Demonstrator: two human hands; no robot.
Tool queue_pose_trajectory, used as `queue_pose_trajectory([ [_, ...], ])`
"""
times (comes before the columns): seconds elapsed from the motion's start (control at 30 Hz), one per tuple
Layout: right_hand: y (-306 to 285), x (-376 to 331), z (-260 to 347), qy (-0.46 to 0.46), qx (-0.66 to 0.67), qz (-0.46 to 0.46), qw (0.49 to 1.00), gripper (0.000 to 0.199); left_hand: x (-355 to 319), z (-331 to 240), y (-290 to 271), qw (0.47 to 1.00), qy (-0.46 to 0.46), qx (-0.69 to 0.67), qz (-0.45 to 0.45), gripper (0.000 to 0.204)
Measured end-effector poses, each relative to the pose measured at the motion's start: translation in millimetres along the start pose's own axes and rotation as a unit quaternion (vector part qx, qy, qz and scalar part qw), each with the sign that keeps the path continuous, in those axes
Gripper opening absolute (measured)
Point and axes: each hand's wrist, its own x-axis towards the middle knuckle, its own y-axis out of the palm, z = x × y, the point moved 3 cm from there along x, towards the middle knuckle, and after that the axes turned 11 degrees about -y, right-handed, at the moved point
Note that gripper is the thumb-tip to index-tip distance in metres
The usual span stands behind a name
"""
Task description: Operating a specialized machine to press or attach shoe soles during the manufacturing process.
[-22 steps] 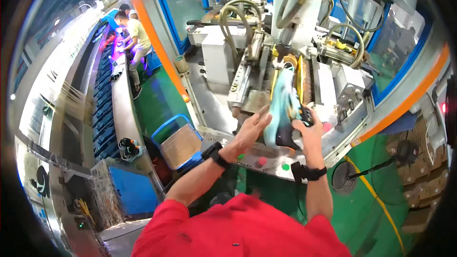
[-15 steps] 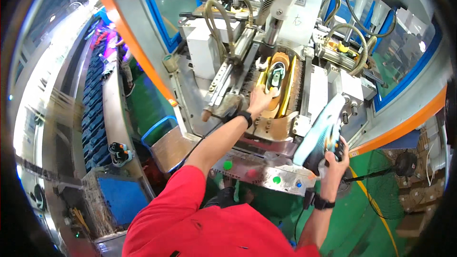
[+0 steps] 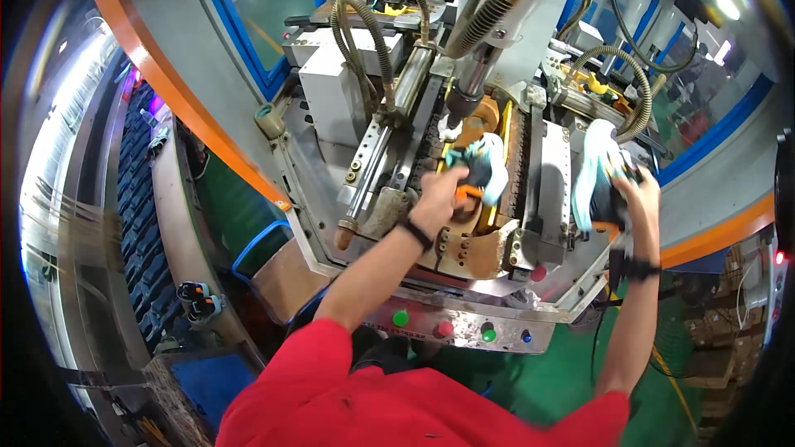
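Closed round the heel end of a shoe [image 3: 495, 167], my left hand [image 3: 437, 200] has it tipped on its side above the press bed [image 3: 480, 261]. That shoe has a black upper, orange trim and a pale blue-white sole. Further right, my right hand [image 3: 642, 201] grips a second shoe [image 3: 590, 170] upright, its pale blue sole facing left and its dark upper partly behind my fingers. Yellow strips and brown pads [image 3: 490, 112] line the bed under the first shoe. A thick metal piston [image 3: 470, 87] comes down just behind it.
A row of coloured buttons [image 3: 445, 329] runs along the machine's front. White block housings [image 3: 333, 87] and ribbed hoses stand at both sides. An orange-edged frame [image 3: 178, 108] curves at left, past which a conveyor [image 3: 141, 215] carries dark trays. Another shoe [image 3: 199, 302] rests on its ledge.
My left hand has lifted the shoe from between the yellow strips and tipped it over. My right hand has moved up and right with its shoe. The view has shifted.
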Motion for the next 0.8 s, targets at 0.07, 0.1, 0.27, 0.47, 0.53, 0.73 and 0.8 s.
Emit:
queue_pose_trajectory([
  [0.07,46.1,41.9,24.3,0.005,-0.107,0.082,0.991,0.043,-73.0,6.2,-17.7,0.996,-0.04,-0.02,0.073,0.018],
  [0.1,76.8,49.4,50.1,0.044,-0.252,0.068,0.964,0.043,-94.5,17.1,-41.8,0.995,-0.033,-0.047,0.08,0.015],
  [0.27,231.0,105.6,1.1,0.044,-0.18,0.264,0.947,0.056,-239.9,5.2,-124.4,0.999,0.014,0.037,0.022,0.026],
  [0.47,306.5,98.1,10.9,0.034,-0.291,0.192,0.937,0.04,-342.0,-0.4,-201.3,0.978,0.137,0.001,-0.156,0.022],
  [0.53,308.7,90.6,-2.3,0.047,-0.293,0.174,0.939,0.04,-362.0,11.8,-225.7,0.957,0.18,-0.052,-0.22,0.023],
  [0.73,305.5,66.5,-4.7,0.033,-0.293,0.152,0.943,0.051,-387.5,28.5,-236.1,0.878,0.253,-0.159,-0.373,0.01],
  [0.8,309.5,64.5,-18.0,0.049,-0.314,0.166,0.933,0.05,-385.4,30.8,-234.3,0.875,0.248,-0.16,-0.385,0.011],
])
